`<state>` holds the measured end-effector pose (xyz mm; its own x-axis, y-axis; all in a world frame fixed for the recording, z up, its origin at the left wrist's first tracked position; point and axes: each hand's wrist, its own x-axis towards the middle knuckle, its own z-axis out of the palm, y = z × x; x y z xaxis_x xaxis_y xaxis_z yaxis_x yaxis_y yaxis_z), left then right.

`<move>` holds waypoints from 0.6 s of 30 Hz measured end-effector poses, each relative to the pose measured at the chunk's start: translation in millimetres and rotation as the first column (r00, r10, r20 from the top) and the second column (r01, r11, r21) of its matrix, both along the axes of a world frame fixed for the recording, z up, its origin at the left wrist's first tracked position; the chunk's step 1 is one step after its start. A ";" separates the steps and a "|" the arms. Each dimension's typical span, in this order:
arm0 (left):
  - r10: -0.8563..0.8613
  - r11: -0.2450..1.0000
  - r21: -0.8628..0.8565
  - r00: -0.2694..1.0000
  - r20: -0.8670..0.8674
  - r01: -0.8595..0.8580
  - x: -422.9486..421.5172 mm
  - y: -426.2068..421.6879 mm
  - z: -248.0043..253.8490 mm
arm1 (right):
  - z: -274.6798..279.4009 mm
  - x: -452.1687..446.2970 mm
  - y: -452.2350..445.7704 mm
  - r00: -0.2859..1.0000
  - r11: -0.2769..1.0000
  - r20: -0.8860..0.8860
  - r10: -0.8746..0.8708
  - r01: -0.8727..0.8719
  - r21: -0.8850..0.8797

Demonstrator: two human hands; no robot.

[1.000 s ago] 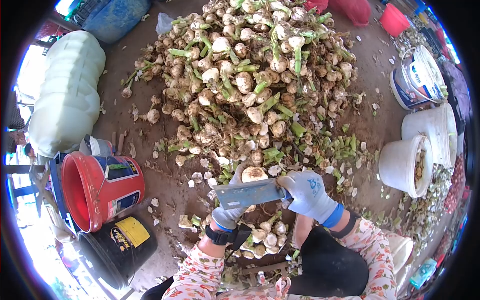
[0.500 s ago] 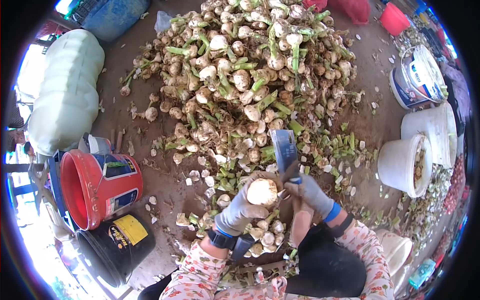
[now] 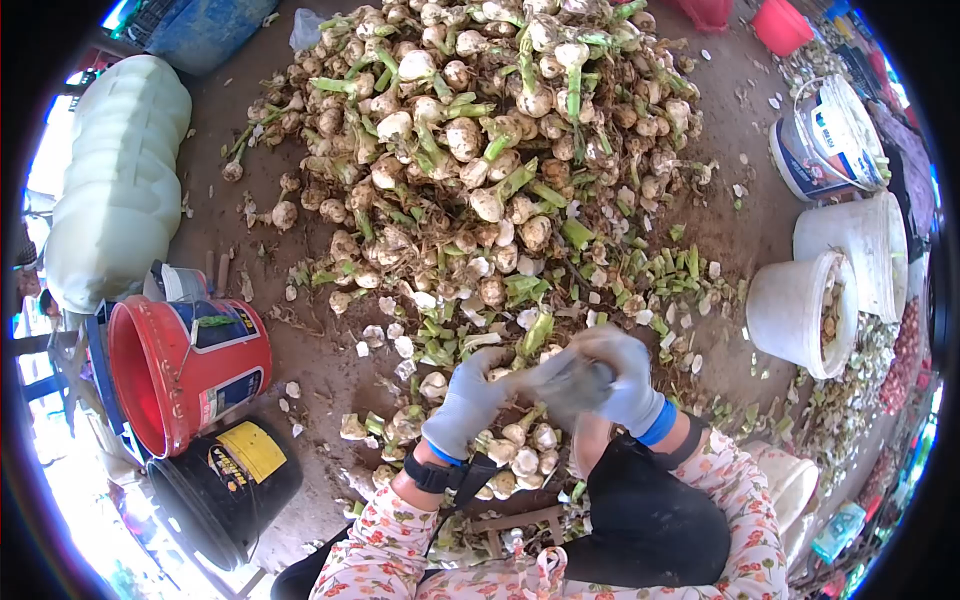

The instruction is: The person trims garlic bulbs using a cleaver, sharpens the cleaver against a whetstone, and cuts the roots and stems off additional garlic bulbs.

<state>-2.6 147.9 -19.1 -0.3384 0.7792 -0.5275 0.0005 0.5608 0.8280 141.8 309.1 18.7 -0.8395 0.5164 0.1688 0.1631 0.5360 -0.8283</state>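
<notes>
My left hand (image 3: 470, 400), in a grey-white glove, is just above the trimmed bulbs (image 3: 524, 452); its fingertips are smeared by motion and what they hold is hard to make out. To its right my right hand (image 3: 625, 380), gloved too, is closed round the handle of the cleaver (image 3: 575, 386), whose blade is a grey blur between the two hands. Beyond them rises a big heap of garlic bulbs (image 3: 460, 140) with roots and green stems. Cut stems and white scraps (image 3: 660, 280) lie around its near edge.
At the left lie a red bucket (image 3: 190, 370), a black bucket (image 3: 225, 490) and a large pale plastic container (image 3: 120, 190). White buckets (image 3: 800, 315) stand at the right, one with a blue label (image 3: 825, 145). A pink bucket (image 3: 780, 27) is at the top right.
The cleaver, upright half a second ago, has swung down and is blurred between my hands. The round bulb seen in my left hand no longer shows. The whole view has shifted slightly.
</notes>
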 end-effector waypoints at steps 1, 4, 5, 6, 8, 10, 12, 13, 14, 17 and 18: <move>0.039 0.999 0.011 0.997 0.066 -0.040 -2.3 2.2 13.6 | 0.3 5.9 -1.6 0.991 0.996 0.104 0.084 -0.086 0.015; 0.039 0.998 -0.057 0.979 0.202 -0.029 -7.3 -8.4 29.5 | -69.3 31.6 5.1 0.833 0.982 0.548 -0.077 0.158 -0.101; -0.119 0.992 -0.030 0.993 0.021 0.119 -11.9 -13.8 15.5 | -74.6 37.7 4.6 0.836 0.970 0.538 -0.109 0.208 -0.128; -0.281 0.960 -0.044 0.948 -0.151 0.277 -14.2 -22.5 4.7 | -69.2 36.6 0.6 0.856 0.938 0.498 -0.134 0.272 -0.216; -0.395 0.916 -0.164 0.895 -0.205 0.367 -22.0 -16.5 -9.4 | -46.4 26.8 8.2 0.885 0.849 0.415 -0.211 0.376 -0.371; -0.265 0.962 -0.191 0.848 -0.459 0.197 -30.9 10.7 -32.0 | -42.7 20.1 16.9 0.860 0.858 0.484 -0.165 0.366 -0.359; -0.112 0.994 -0.069 0.686 -0.718 0.090 -41.2 46.5 -68.2 | -44.1 17.5 18.8 0.843 0.869 0.520 -0.134 0.352 -0.347; -0.174 0.985 -0.133 0.614 -0.770 0.111 -43.9 62.4 -83.2 | -46.1 17.5 18.4 0.843 0.876 0.523 -0.125 0.342 -0.341; -0.236 0.972 -0.200 0.537 -0.810 0.127 -44.1 76.0 -96.1 | -48.0 18.9 16.9 0.841 0.882 0.528 -0.117 0.333 -0.334; -0.239 0.971 -0.213 0.491 -0.838 0.109 -29.9 79.1 -107.7 | -74.3 34.3 16.0 0.877 0.870 0.461 -0.137 0.329 -0.368; -0.210 0.977 -0.165 0.469 -0.858 0.134 -23.7 68.0 -106.1 | -73.1 34.4 17.3 0.878 0.871 0.454 -0.150 0.335 -0.360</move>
<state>-26.3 215.9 -125.2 -0.5150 0.8519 -0.0951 0.7981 0.5170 0.3095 176.2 326.4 -54.4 -0.6217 0.6550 -0.4295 0.6055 0.0541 -0.7940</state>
